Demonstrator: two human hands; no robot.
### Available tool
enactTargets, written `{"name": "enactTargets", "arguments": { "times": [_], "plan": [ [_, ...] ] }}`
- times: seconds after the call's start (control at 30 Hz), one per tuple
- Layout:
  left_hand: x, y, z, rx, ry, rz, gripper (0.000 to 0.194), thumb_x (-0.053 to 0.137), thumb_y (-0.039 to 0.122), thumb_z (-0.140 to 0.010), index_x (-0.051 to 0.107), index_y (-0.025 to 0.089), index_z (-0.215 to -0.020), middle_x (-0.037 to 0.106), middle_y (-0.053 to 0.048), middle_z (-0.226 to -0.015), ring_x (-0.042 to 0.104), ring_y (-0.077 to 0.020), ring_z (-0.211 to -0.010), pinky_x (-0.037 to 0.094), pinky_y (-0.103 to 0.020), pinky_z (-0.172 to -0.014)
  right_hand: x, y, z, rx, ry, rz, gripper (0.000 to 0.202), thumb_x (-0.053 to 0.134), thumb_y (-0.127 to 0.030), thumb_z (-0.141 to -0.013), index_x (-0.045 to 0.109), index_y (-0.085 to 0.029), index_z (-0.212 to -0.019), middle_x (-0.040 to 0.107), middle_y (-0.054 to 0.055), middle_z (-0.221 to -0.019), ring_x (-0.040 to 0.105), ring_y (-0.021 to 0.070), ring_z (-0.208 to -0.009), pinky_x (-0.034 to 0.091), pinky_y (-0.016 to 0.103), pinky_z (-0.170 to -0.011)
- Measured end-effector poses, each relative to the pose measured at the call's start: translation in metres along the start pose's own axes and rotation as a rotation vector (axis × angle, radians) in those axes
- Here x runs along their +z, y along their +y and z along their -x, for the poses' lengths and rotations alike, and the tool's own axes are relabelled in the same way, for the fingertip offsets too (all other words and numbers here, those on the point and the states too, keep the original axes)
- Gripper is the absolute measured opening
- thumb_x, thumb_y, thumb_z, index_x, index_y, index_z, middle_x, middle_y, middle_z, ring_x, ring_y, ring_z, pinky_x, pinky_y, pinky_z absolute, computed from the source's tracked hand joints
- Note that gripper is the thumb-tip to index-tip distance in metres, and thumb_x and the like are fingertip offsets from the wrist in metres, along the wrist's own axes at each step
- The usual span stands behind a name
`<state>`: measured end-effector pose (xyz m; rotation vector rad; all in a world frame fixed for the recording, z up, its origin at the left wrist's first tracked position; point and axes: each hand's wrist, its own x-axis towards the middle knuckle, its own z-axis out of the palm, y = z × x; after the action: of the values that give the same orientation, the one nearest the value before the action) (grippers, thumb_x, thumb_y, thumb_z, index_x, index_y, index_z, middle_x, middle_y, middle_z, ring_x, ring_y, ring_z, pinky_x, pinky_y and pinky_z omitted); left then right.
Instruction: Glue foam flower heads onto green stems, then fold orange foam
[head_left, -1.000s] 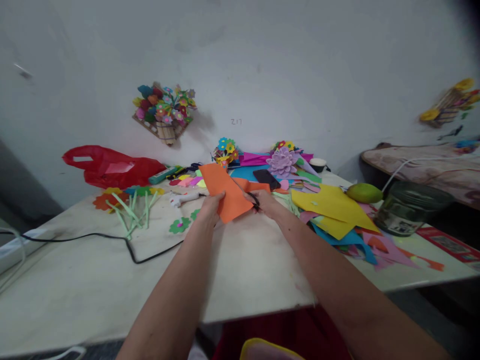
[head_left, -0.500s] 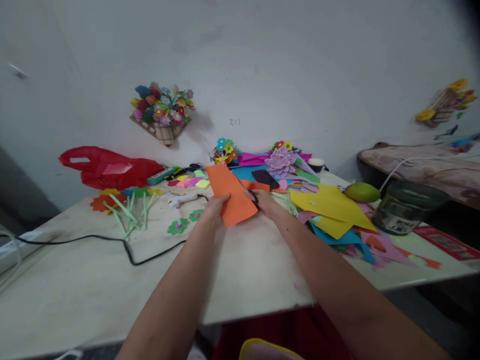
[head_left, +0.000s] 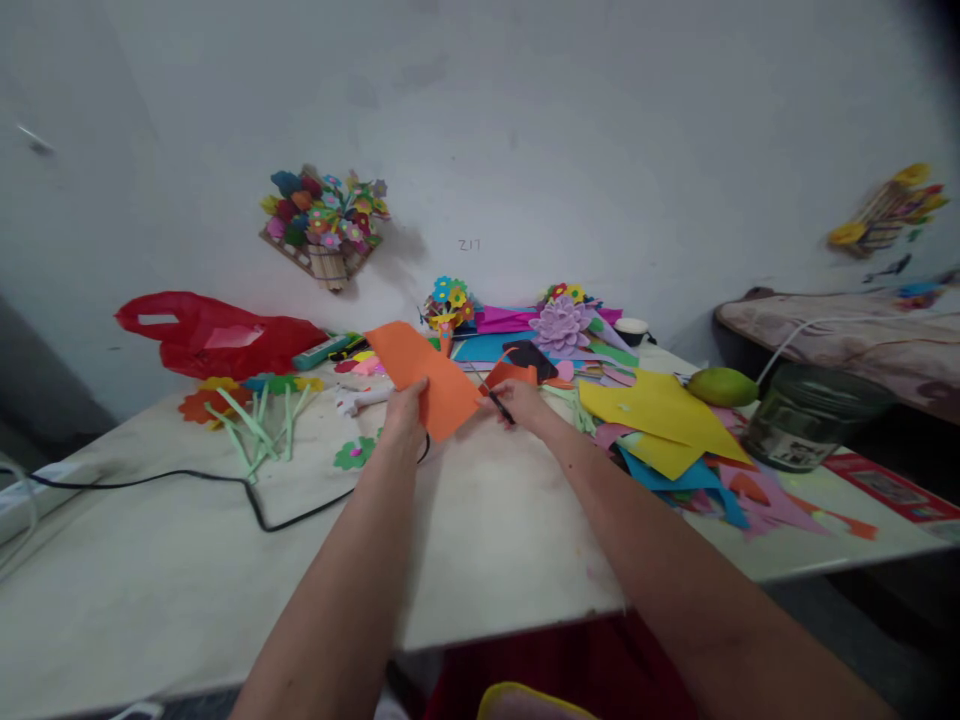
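My left hand (head_left: 406,412) is closed on the lower left edge of an orange craft sheet (head_left: 435,385), thumb on top, and holds it tilted above the table. My right hand (head_left: 526,402) is wrapped round black-handled scissors (head_left: 499,407). Their blades point up and left, close to the sheet's right edge; whether they touch it I cannot tell. Behind the right hand shows another orange piece (head_left: 523,374), partly covered by the fingers. A white glue gun (head_left: 361,398) lies just left of my left hand, and a green foam flower (head_left: 351,454) rests nearer to me.
Yellow sheets (head_left: 664,410) and coloured scraps lie at the right, beside a green mango-like fruit (head_left: 722,387) and a dark jar (head_left: 799,425). A red bag (head_left: 225,340), pale green strips (head_left: 259,425) and a black cord (head_left: 187,473) occupy the left. A lilac flower (head_left: 562,325) stands behind.
My left hand has moved left with the orange sheet, away from my right hand. The scissors, earlier mostly hidden by the sheet, now show beside its right edge.
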<state>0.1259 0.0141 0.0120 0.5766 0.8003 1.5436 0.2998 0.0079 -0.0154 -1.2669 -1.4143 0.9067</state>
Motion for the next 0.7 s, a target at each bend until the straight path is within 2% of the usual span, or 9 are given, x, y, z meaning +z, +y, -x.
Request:
{"name": "enactTargets", "arguments": {
  "times": [0.13, 0.2, 0.3, 0.4, 0.47, 0.6, 0.67, 0.7],
  "plan": [
    [-0.004, 0.005, -0.006, 0.076, 0.069, 0.08, 0.015, 0.056, 0.008, -0.072, 0.059, 0.015, -0.084, 0.066, -0.006, -0.08, 0.064, -0.0183, -0.076, 0.051, -0.036, -0.079, -0.001, -0.006, 0.003, -0.162, -0.054, 0.729, 0.022, 0.062, -0.033, -0.066, 0.069, -0.018, -0.081, 0.065, 0.007, -0.075, 0.058, 0.0195, -0.074, 0.044, 0.033, -0.069],
    [-0.004, 0.004, -0.007, 0.074, 0.083, 0.08, 0.016, 0.057, 0.008, -0.072, 0.06, 0.015, -0.086, 0.066, -0.006, -0.081, 0.064, -0.0177, -0.079, 0.051, -0.033, -0.079, 0.001, -0.014, 0.007, -0.173, -0.089, 0.945, 0.023, 0.059, -0.033, -0.068, 0.07, -0.02, -0.084, 0.066, 0.008, -0.082, 0.058, 0.0221, -0.082, 0.042, 0.032, -0.071],
    [-0.004, 0.0, -0.006, 0.066, 0.078, 0.051, 0.017, 0.058, 0.008, -0.071, 0.06, 0.015, -0.087, 0.066, -0.006, -0.082, 0.064, -0.017, -0.077, 0.051, -0.032, -0.077, 0.003, -0.024, 0.014, -0.123, -0.166, 1.061, 0.025, 0.058, -0.032, -0.068, 0.07, -0.018, -0.084, 0.066, 0.009, -0.081, 0.058, 0.0206, -0.077, 0.04, 0.027, -0.064],
    [-0.005, -0.002, -0.005, 0.067, 0.069, 0.017, 0.016, 0.058, 0.008, -0.071, 0.059, 0.015, -0.086, 0.066, -0.006, -0.084, 0.064, -0.017, -0.075, 0.052, -0.033, -0.076, 0.002, -0.028, 0.016, -0.139, -0.26, 0.992, 0.023, 0.061, -0.027, -0.064, 0.07, -0.019, -0.083, 0.065, 0.005, -0.075, 0.056, 0.017, -0.067, 0.037, 0.024, -0.057],
    [-0.004, -0.002, -0.004, 0.061, 0.069, -0.001, 0.017, 0.058, 0.009, -0.072, 0.059, 0.015, -0.087, 0.067, -0.007, -0.084, 0.064, -0.0176, -0.077, 0.052, -0.033, -0.076, -0.002, -0.029, 0.015, -0.175, -0.172, 0.963, 0.022, 0.058, -0.024, -0.066, 0.07, -0.022, -0.085, 0.064, 0.004, -0.08, 0.055, 0.0171, -0.071, 0.037, 0.024, -0.059],
    [-0.003, -0.001, -0.002, 0.048, 0.073, -0.016, 0.019, 0.058, 0.009, -0.072, 0.059, 0.015, -0.09, 0.067, -0.007, -0.084, 0.064, -0.019, -0.081, 0.052, -0.034, -0.077, -0.01, -0.031, 0.014, -0.179, 0.294, 1.006, 0.026, 0.048, -0.024, -0.076, 0.069, -0.022, -0.092, 0.056, 0.01, -0.103, 0.05, 0.0225, -0.094, 0.038, 0.028, -0.069],
    [-0.001, -0.001, -0.001, 0.051, 0.077, -0.012, 0.021, 0.058, 0.008, -0.071, 0.059, 0.015, -0.091, 0.067, -0.007, -0.084, 0.064, -0.0192, -0.081, 0.052, -0.034, -0.078, -0.014, -0.031, 0.014, -0.17, 0.449, 1.03, 0.028, 0.048, -0.023, -0.076, 0.068, -0.022, -0.096, 0.049, 0.012, -0.117, 0.044, 0.0254, -0.102, 0.038, 0.032, -0.075],
    [-0.001, -0.001, -0.001, 0.055, 0.076, -0.008, 0.021, 0.058, 0.008, -0.071, 0.059, 0.015, -0.091, 0.067, -0.007, -0.084, 0.064, -0.0191, -0.081, 0.052, -0.034, -0.078, -0.015, -0.029, 0.014, -0.161, 0.487, 1.043, 0.029, 0.048, -0.023, -0.076, 0.067, -0.022, -0.098, 0.045, 0.012, -0.123, 0.042, 0.0267, -0.104, 0.037, 0.034, -0.078]
  ]
}}
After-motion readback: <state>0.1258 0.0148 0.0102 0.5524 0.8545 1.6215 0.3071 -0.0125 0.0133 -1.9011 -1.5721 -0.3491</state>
